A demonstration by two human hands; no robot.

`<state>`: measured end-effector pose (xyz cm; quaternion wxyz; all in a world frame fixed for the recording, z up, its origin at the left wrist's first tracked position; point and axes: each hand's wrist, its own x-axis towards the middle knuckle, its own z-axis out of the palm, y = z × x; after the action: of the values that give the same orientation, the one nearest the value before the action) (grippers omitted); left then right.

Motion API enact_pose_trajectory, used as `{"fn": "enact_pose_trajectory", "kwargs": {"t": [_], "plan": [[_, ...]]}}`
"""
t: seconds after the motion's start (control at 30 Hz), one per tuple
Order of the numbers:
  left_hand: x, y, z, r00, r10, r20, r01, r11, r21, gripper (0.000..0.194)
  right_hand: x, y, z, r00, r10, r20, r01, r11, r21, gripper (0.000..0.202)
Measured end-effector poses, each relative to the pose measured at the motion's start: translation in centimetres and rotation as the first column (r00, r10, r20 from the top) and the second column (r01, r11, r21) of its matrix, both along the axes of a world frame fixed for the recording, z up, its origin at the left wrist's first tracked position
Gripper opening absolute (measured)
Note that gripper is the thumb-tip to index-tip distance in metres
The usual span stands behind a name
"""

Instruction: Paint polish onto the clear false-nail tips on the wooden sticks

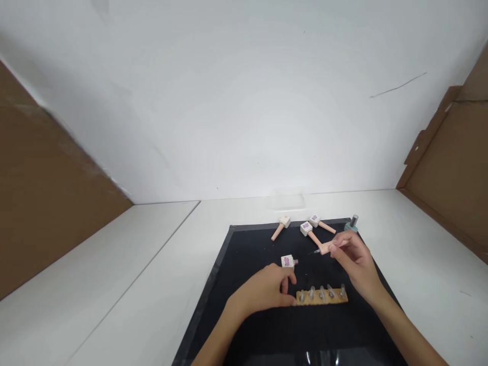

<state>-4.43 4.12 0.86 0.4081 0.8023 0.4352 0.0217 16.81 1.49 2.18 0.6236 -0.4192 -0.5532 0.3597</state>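
My right hand (354, 259) pinches a pink nail polish cap (327, 247), with its thin brush (314, 252) pointing left over the black mat. An uncapped white polish bottle (287, 261) with a printed floral label lies on its side, its neck facing right. Just below it is my left hand (269, 288), fingers curved and apart, with the thumb tip at the left end of a yellow strip (315, 301). Several clear nail tips (322, 293) stand along this strip. Whether the left fingers touch the bottle, I cannot tell.
Three capped polish bottles lie toward the mat's back: one at left (284, 221), one in the middle (306, 229), one behind it (314, 220). A green-based item with a grey post (352, 223) stands at the back right corner. Cardboard walls (453, 137) flank the white table (152, 284).
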Motion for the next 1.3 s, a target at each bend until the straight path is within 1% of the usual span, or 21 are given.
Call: {"fn": "enact_pose_trajectory", "kwargs": {"t": [0.07, 0.13, 0.23, 0.3, 0.33, 0.4, 0.5, 0.6, 0.67, 0.73, 0.8, 0.9, 0.93, 0.97, 1.03, 1.1, 1.17, 1.23, 1.3], "plan": [[0.8, -0.5, -0.1, 0.996, -0.027, -0.081, 0.033, 0.997, 0.074, 0.032, 0.0, 0.0, 0.2, 1.0, -0.002, 0.004, 0.002, 1.0, -0.001, 0.025], [1.4, -0.9, -0.4, 0.99, -0.052, -0.134, 0.068, 0.99, 0.124, 0.035, 0.1, 0.0, 0.3, 1.0, -0.004, 0.006, 0.004, 1.0, -0.005, 0.025], [1.9, -1.0, -0.8, 0.987, -0.076, -0.139, 0.097, 0.983, 0.157, 0.025, 0.2, 0.0, 0.2, 1.0, -0.015, 0.006, 0.015, 1.0, -0.019, 0.026], [2.0, -0.9, -1.0, 0.993, -0.078, -0.092, 0.093, 0.982, 0.167, 0.016, 0.2, 0.0, 0.1, 1.0, -0.028, 0.001, 0.028, 0.999, -0.032, 0.027], [2.0, -0.9, -1.1, 0.996, -0.075, -0.048, 0.082, 0.983, 0.165, 0.014, 0.3, 0.1, 0.1, 0.999, -0.034, -0.003, 0.034, 0.999, -0.038, 0.027], [2.0, -0.8, -1.0, 0.995, -0.056, 0.087, 0.044, 0.99, 0.137, 0.015, 0.3, 0.1, 0.1, 0.999, -0.04, -0.017, 0.039, 0.998, -0.052, 0.028], [2.0, -0.8, -0.9, 0.948, 0.043, 0.315, -0.055, 0.998, 0.03, 0.016, 0.4, 0.3, 0.3, 0.998, -0.037, -0.047, 0.034, 0.997, -0.076, 0.03], [2.1, -0.7, -1.0, 0.848, 0.187, 0.497, -0.144, 0.982, -0.124, 0.015, 1.0, 0.7, 0.5, 0.995, -0.053, -0.082, 0.045, 0.994, -0.097, 0.031], [2.4, -0.6, -1.2, 0.751, 0.282, 0.597, -0.16, 0.955, -0.249, 0.021, 1.4, 0.9, 0.5, 0.992, -0.068, -0.106, 0.056, 0.992, -0.111, 0.03], [2.8, -0.6, -1.3, 0.644, 0.378, 0.665, -0.143, 0.914, -0.38, 0.034, 1.7, 1.1, 0.5, 0.989, -0.072, -0.131, 0.055, 0.991, -0.126, 0.029], [3.2, -0.8, -1.3, 0.534, 0.485, 0.693, -0.112, 0.853, -0.51, 0.045, 1.8, 1.2, 0.4, 0.987, -0.05, -0.156, 0.027, 0.989, -0.144, 0.029], [3.7, -1.3, -1.2, 0.386, 0.648, 0.657, -0.027, 0.72, -0.694, 0.047, 1.5, 1.0, 0.5, 0.981, 0.03, -0.192, -0.063, 0.983, -0.17, 0.031], [3.8, -1.4, -1.4, 0.353, 0.693, 0.629, 0.004, 0.67, -0.742, 0.046, 1.3, 0.9, 0.4, 0.977, 0.061, -0.204, -0.098, 0.979, -0.176, 0.032], [3.9, -1.5, -1.6, 0.335, 0.727, 0.599, 0.042, 0.624, -0.78, 0.046, 1.0, 0.8, 0.3, 0.972, 0.092, -0.216, -0.133, 0.974, -0.181, 0.034], [3.9, -1.5, -2.1, 0.339, 0.758, 0.557, 0.125, 0.551, -0.825, 0.046, 0.4, 0.7, 0.0, 0.96, 0.148, -0.239, -0.194, 0.963, -0.187, 0.039], [3.8, -1.3, -2.6, 0.376, 0.753, 0.54, 0.218, 0.494, -0.841, 0.046, -0.3, 0.6, -0.7, 0.946, 0.195, -0.258, -0.248, 0.95, -0.191, 0.044], [3.6, -1.1, -2.8, 0.404, 0.742, 0.535, 0.28, 0.457, -0.844, 0.042, -0.9, 0.6, -1.4, 0.922, 0.251, -0.295, -0.311, 0.934, -0.178, 0.051], [3.5, -1.1, -2.7, 0.41, 0.748, 0.522, 0.304, 0.428, -0.851, 0.034, -1.3, 0.5, -1.9, 0.884, 0.315, -0.346, -0.382, 0.913, -0.143, 0.055], [3.5, -1.2, -2.4, 0.414, 0.757, 0.505, 0.314, 0.402, -0.86, 0.029, -1.4, 0.5, -2.0, 0.855, 0.364, -0.369, -0.436, 0.89, -0.134, 0.054]]}}
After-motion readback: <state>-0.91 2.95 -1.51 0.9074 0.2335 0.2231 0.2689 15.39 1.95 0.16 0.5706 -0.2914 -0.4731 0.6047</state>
